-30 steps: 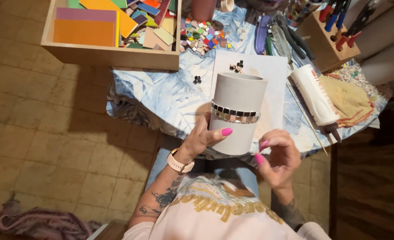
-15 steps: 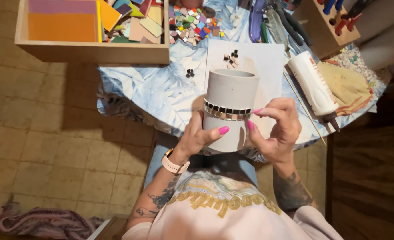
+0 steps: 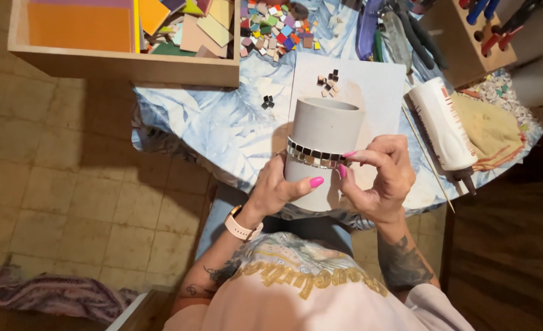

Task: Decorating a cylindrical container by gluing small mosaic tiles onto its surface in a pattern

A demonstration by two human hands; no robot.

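Note:
A grey cylindrical pot (image 3: 324,125) with a band of small mirror tiles (image 3: 314,155) around its middle is held upright over the table's near edge. My left hand (image 3: 279,189) wraps its lower part, thumb across the front. My right hand (image 3: 378,175) is at the pot's right side, with fingertips pressed on the tile band. A few loose dark and mirror tiles (image 3: 328,83) lie on a pale board (image 3: 378,86) behind the pot.
A wooden box (image 3: 124,63) of coloured sheets sits at the back left. A pile of small coloured tiles (image 3: 275,26), a white glue bottle (image 3: 443,127), a yellow cloth (image 3: 492,129), a thin stick (image 3: 427,159) and a tool holder (image 3: 467,37) lie on the patterned table (image 3: 210,129).
My right hand rose from below the pot to its right side and now presses the tile band. The pot came slightly closer to me.

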